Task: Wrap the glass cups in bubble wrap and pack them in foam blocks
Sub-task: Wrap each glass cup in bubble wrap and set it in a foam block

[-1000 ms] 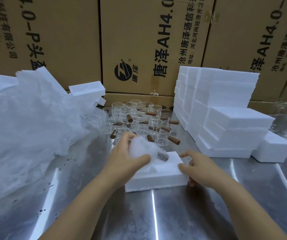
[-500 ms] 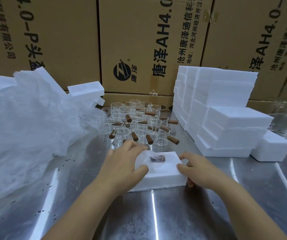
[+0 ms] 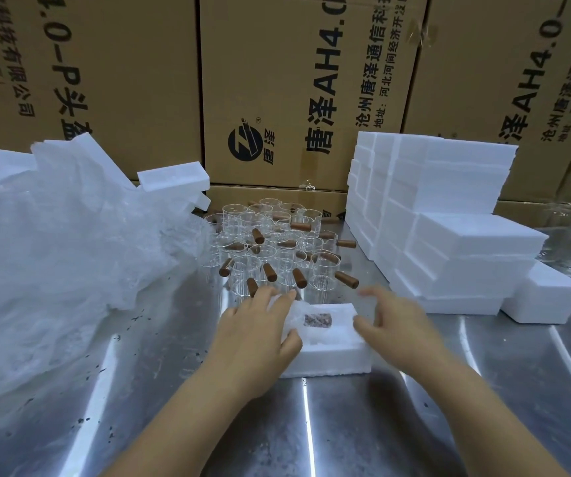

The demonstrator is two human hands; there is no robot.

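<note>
From the head view, the foam block (image 3: 332,359) sits on the steel desk (image 3: 346,428) right in front of the person, squarely between the two hands. Sunk into its top is the wrapped cup (image 3: 316,320) — mostly a crumple of white wrap, with the brown wooden handle showing through near the middle of the block. The handle lies flat, its long axis running side to side across the block; which end is the free tip I cannot make out under the wrap. The left hand (image 3: 258,333) lies over the left part of the block, fingers fairly straight and spread, pressing on the wrap's edge, the thumb resting along the block's near left corner; it grips nothing. The right hand (image 3: 397,325) is at the block's right side, fingers loosely spread and blurred, holding nothing — its thumb is at the block's right edge, though whether it touches is unclear. Just behind the block stands a cluster of bare glass cups (image 3: 277,242), their brown handles sticking out in all directions. A heap of bubble wrap (image 3: 63,253) fills the left of the desk, and a stepped stack of foam blocks (image 3: 449,218) rises on the right, against a wall of printed cardboard boxes (image 3: 277,80).
</note>
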